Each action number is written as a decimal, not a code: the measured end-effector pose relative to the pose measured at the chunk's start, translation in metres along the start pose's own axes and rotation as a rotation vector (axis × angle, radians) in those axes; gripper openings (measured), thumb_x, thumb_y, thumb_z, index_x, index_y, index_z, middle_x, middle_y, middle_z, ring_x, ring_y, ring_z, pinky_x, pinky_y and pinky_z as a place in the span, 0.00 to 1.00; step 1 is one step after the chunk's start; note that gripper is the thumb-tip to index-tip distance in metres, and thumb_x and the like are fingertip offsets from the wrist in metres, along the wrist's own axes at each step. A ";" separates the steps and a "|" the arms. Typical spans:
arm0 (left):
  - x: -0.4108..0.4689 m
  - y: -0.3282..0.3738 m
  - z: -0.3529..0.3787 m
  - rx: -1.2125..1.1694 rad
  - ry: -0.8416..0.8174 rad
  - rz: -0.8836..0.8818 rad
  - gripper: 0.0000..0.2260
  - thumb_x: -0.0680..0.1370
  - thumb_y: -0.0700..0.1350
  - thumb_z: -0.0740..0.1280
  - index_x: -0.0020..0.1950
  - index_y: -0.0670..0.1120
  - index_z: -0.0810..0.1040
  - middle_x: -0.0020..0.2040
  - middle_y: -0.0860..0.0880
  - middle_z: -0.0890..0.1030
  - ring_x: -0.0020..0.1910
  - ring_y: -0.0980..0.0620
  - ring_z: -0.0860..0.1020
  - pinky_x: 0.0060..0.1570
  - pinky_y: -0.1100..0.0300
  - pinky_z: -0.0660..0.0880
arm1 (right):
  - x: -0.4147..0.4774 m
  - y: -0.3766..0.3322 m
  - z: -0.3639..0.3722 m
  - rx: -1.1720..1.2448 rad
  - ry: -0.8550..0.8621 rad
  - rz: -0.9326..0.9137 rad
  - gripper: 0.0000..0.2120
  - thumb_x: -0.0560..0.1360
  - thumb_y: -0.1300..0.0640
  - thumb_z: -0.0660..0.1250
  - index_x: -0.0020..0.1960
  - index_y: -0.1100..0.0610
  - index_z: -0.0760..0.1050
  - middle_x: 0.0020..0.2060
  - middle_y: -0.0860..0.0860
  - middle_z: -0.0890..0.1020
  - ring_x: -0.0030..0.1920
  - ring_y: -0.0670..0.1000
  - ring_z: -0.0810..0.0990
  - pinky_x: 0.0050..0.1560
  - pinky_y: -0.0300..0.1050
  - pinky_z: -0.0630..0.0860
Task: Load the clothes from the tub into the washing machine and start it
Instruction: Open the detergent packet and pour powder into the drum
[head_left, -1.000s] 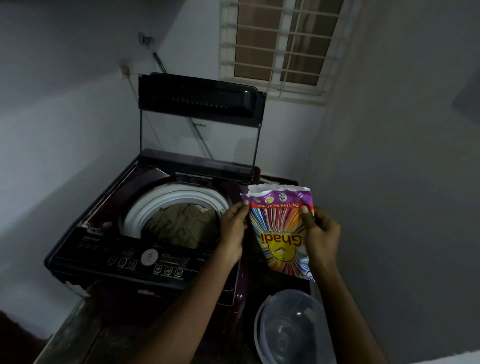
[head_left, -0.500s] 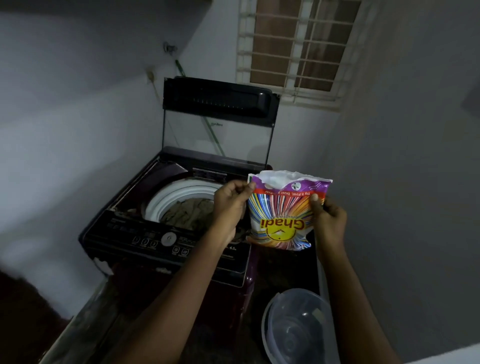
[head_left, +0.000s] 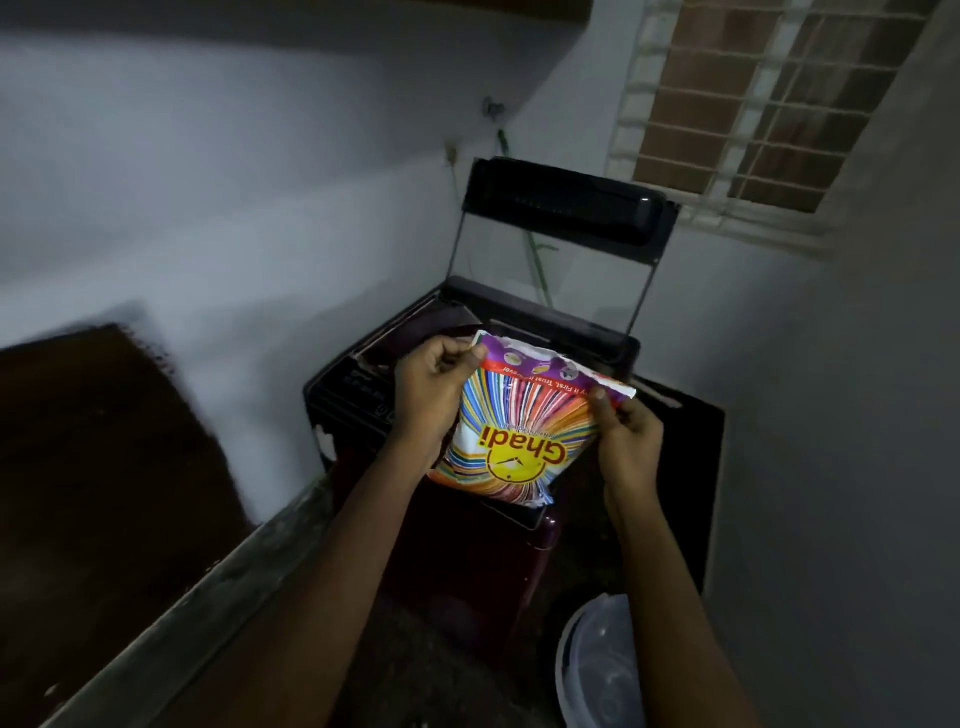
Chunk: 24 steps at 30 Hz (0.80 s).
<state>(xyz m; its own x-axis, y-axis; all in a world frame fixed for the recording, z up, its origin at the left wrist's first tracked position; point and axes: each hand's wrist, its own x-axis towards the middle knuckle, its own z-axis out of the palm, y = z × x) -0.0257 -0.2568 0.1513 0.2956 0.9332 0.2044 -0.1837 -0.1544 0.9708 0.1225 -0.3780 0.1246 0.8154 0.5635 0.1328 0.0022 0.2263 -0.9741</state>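
A colourful striped detergent packet marked "Ghadi" is held upside down over the dark top-loading washing machine. My left hand pinches the packet's upper left corner and my right hand pinches its upper right corner. The machine's lid stands raised against the wall. The packet and my hands hide the drum and the clothes inside. The pale translucent tub lies on the floor at the lower right, with nothing visible in it.
A grey ledge runs along the left of the machine. A dark brown panel leans at the left wall. A barred window sits above the machine. White walls close in on the right.
The view has swung left, so the machine sits further right in frame. The packet has moved left over the drum opening, which it now hides. Both hands keep their grip.
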 end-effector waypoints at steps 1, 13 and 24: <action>-0.002 -0.002 -0.014 0.005 0.033 0.004 0.04 0.75 0.42 0.72 0.41 0.44 0.80 0.40 0.44 0.83 0.38 0.52 0.79 0.41 0.57 0.76 | -0.003 0.004 0.010 -0.019 -0.031 0.013 0.06 0.77 0.57 0.67 0.43 0.57 0.81 0.34 0.50 0.84 0.35 0.49 0.82 0.36 0.42 0.77; 0.010 -0.041 -0.207 0.245 0.215 -0.127 0.07 0.76 0.42 0.71 0.43 0.39 0.78 0.33 0.50 0.79 0.31 0.60 0.75 0.34 0.64 0.71 | -0.040 0.070 0.180 -0.084 -0.284 0.076 0.03 0.76 0.65 0.66 0.45 0.61 0.78 0.31 0.45 0.82 0.33 0.41 0.79 0.36 0.36 0.76; 0.062 -0.073 -0.365 0.071 0.301 -0.358 0.03 0.79 0.37 0.65 0.46 0.39 0.71 0.40 0.44 0.79 0.29 0.55 0.81 0.27 0.61 0.77 | -0.063 0.162 0.352 -0.179 -0.444 0.365 0.11 0.74 0.68 0.63 0.47 0.58 0.83 0.42 0.55 0.85 0.44 0.54 0.84 0.47 0.49 0.81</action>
<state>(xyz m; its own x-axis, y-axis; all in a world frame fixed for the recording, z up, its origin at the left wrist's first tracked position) -0.3361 -0.0691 0.0474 0.0421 0.9827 -0.1801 -0.0518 0.1822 0.9819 -0.1321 -0.0972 0.0233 0.4620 0.8663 -0.1900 -0.1037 -0.1599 -0.9817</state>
